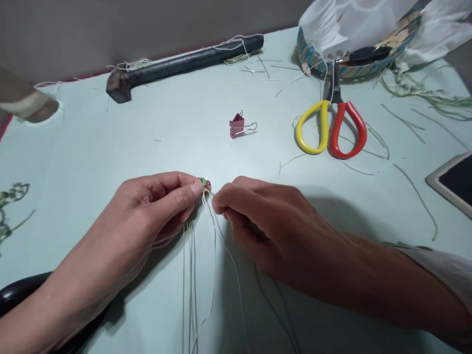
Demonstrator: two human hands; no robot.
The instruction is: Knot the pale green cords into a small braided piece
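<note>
The left hand (153, 209) pinches knotted cords (203, 182) while the right hand (267, 219) grips a green strand (211, 192).

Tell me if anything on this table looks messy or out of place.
Mostly the thread scraps: loose bits lie scattered around the scissors, some bunched to their right, so that side looks untidy. The binder clip stands alone, seemingly gripping nothing. No spill shows.

Pale grey sleeve (438, 268) on right forearm (350, 280).
</note>
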